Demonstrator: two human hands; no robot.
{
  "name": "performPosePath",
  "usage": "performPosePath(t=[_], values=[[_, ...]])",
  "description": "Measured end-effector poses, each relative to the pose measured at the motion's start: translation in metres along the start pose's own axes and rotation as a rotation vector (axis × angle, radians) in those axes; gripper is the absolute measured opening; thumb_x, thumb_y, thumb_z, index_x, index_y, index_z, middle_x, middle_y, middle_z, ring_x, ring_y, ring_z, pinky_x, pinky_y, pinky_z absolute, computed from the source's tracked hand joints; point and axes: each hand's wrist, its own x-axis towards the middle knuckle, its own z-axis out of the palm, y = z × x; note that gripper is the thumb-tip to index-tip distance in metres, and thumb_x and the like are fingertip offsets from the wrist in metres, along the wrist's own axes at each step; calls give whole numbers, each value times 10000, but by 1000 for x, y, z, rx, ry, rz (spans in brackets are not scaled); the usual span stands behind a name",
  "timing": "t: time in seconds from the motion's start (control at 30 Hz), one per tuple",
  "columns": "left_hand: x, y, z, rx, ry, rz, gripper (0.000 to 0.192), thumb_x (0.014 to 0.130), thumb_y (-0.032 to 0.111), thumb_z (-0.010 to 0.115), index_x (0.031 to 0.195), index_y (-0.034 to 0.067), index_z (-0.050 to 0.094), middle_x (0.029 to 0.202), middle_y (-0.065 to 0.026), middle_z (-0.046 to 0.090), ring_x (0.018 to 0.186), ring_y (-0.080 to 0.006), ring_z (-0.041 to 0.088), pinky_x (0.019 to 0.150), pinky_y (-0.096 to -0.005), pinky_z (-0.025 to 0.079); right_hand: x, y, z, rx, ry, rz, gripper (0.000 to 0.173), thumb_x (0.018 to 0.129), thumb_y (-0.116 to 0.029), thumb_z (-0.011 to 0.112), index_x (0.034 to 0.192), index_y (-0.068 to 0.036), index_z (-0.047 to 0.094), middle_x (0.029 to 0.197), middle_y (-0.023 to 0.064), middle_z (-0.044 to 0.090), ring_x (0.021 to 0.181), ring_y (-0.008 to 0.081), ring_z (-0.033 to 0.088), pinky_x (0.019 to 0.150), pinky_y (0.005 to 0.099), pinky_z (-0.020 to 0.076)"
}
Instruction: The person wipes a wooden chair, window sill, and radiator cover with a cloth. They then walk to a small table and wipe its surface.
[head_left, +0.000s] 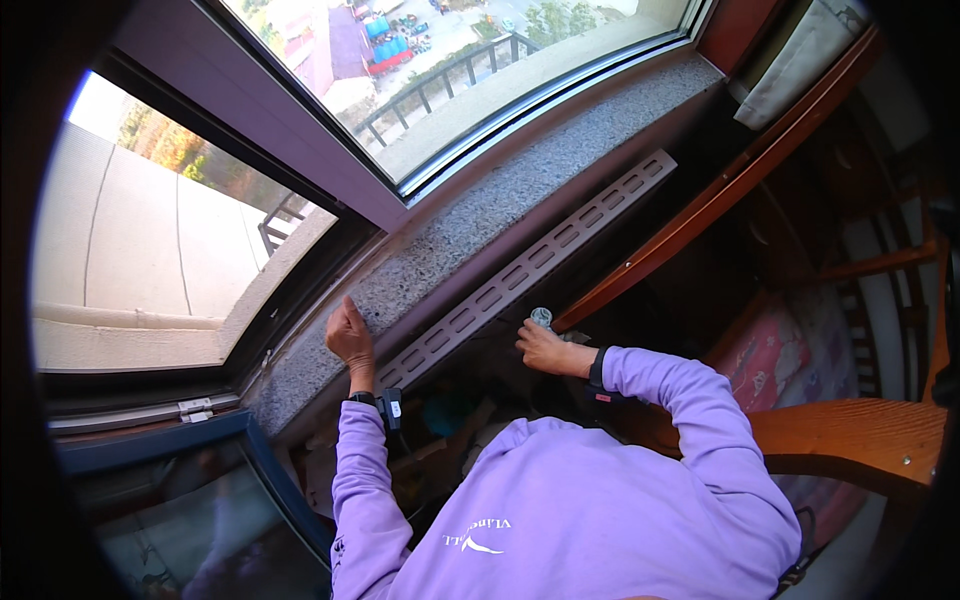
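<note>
My left hand (349, 335) is curled at the edge of the speckled granite windowsill (465, 232). Nothing shows between its fingers, and its palm side is hidden. In my right hand (545, 349) is a small pale, translucent container (541, 317), its round rim facing up. My fingers cover its lower part, so its exact kind is unclear. That hand is beside the end of a curved wooden rail (660, 240). Between my hands runs a slotted, light-coloured radiator top (514, 277), just below the sill.
An inward-opened window sash (259, 465) stands by my left arm, beside the open frame. A fixed pane (450, 97) rises behind the sill. To the right are a wooden bed frame (847, 435) and pink patterned bedding (772, 360). White cloth (787, 75) hangs at upper right.
</note>
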Motion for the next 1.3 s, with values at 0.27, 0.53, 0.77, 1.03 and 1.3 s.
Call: performPosePath(t=[0.27, 0.53, 0.77, 1.03, 1.3], values=[[0, 2, -1, 11, -6, 2, 525, 1037, 361, 519, 633, 41, 617, 609, -139, 568, 588, -323, 584, 551, -430, 442, 9, -15, 45, -2, -11, 65, 131, 780, -238, 651, 769, -198, 774, 953, -11, 658, 1013, 238, 545, 977, 451, 365], [2, 2, -1, 2, 7, 32, 523, 1037, 360, 521, 638, 37, 619, 617, -147, 576, 595, -323, 587, 543, -432, 440, 13, -17, 66, 71, 78, 63, 114, 761, -248, 664, 757, -203, 768, 950, -17, 652, 1009, 232, 550, 936, 431, 388], [2, 5, -1, 10, 9, 49, 528, 1040, 369, 517, 644, 34, 613, 628, -150, 583, 603, -328, 590, 548, -433, 445, 6, -24, 50, 463, 33, 64, 196, 779, -223, 699, 950, -306, 749, 1067, -2, 618, 1073, 262, 555, 903, 438, 417], [1, 2, -1, 0, -25, 13, 525, 1038, 367, 518, 643, 33, 614, 629, -157, 577, 604, -340, 587, 553, -441, 441, -25, -36, 79, 1121, 69, 546, 349, 768, -111, 650, 1094, -205, 733, 1067, 96, 674, 1050, 344, 619, 961, 465, 472], [1, -1, 2, -7, -19, 23, 512, 1035, 355, 517, 644, 39, 609, 631, -160, 568, 604, -344, 582, 566, -448, 438, -52, -24, 141, 1887, 206, 1377, 301, 890, -8, 570, 1182, 7, 639, 1134, 177, 687, 990, 290, 697, 815, 410, 575]])
